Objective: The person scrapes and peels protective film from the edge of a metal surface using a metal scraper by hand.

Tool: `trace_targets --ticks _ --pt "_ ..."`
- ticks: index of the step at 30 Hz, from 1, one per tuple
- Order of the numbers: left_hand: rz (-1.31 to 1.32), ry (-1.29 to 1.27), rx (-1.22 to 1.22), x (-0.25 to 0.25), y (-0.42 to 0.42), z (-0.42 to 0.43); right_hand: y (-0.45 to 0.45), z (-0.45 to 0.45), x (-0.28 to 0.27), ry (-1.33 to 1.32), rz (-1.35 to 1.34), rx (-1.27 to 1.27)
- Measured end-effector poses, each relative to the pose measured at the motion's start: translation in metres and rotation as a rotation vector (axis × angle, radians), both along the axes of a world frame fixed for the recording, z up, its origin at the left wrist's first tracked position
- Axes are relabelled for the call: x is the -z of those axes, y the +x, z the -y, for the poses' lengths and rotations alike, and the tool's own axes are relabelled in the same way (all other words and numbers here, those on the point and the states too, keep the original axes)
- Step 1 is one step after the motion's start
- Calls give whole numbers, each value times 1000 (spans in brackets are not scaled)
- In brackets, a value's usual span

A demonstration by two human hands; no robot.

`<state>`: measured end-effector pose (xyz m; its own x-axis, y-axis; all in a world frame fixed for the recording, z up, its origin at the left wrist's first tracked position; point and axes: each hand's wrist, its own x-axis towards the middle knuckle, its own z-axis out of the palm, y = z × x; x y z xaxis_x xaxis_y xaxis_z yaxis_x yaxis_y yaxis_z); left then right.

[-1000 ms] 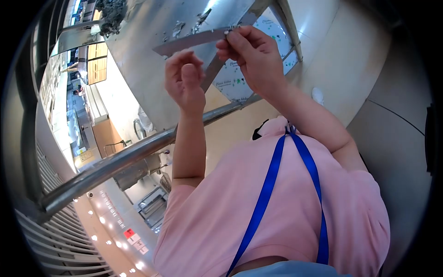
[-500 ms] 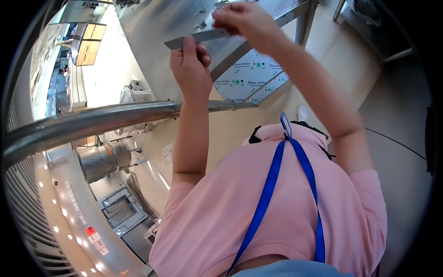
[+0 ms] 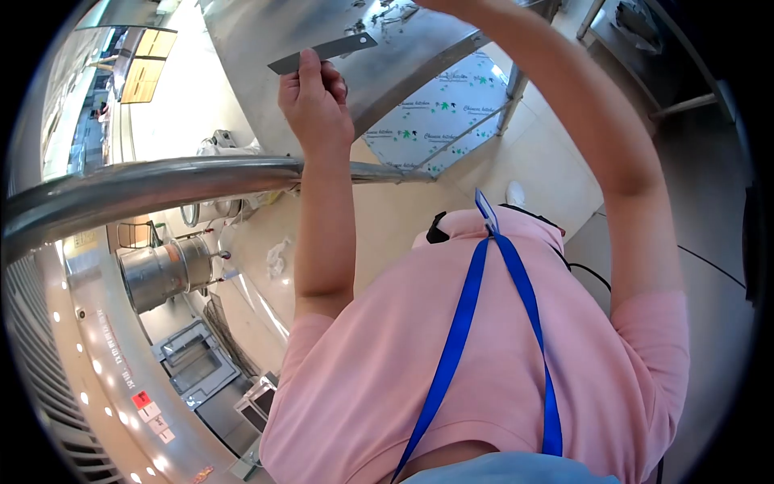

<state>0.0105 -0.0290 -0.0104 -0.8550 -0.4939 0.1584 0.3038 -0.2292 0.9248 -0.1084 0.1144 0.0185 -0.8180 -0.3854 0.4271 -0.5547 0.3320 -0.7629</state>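
Left hand (image 3: pixel 316 110) pinches flat, holed metal strip (image 3: pixel 343 47); right hand (image 3: pixel 442 5) cropped, cannot tell grip.

Reads "Chinese kitchen" several times on the leaf-patterned sheet (image 3: pixel 439 113) below the metal table (image 3: pixel 258 48) (also carries a finer line beneath, too small to make out). Shows lettering (image 3: pixel 117 348) on the pale band (image 3: pixel 93 290) at lower left, unreadable, as on the red card (image 3: pixel 141 401) and white cards (image 3: pixel 157 423) nearby.
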Motion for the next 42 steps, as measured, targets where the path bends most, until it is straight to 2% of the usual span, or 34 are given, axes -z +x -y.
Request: trace_targets --ticks 1,2,3,5,6,10,14,17,32,38,42 --pt "-21 -19 31 -1 1 -3 18 -14 -1 -75 118 25" --pt "-2 -65 28 -2 1 -9 36 -28 4 -125 337 -61" --pt "16 -110 24 -3 1 -16 54 -26 33 -427 469 -100" --pt "48 -247 58 -4 -3 -32 81 -35 57 -592 753 -209" --pt "56 -336 94 -4 -7 -41 93 -37 63 -768 836 -267" --pt "130 -651 188 -4 -14 -76 97 -47 93 -1205 978 -334" --pt "122 -1164 234 -13 -31 -95 82 -49 120 -1514 1138 -465" --pt "41 -1497 179 -16 -47 -97 79 -41 123 -1602 1207 -482" --pt "-81 -1685 180 -33 -58 -115 73 -38 100 -1859 1345 -447" --pt "-109 -1734 149 -34 -59 -115 75 -43 89 -1876 1488 -397" --pt "-100 -1730 140 -35 -60 -116 74 -44 84 -1884 1466 -378"
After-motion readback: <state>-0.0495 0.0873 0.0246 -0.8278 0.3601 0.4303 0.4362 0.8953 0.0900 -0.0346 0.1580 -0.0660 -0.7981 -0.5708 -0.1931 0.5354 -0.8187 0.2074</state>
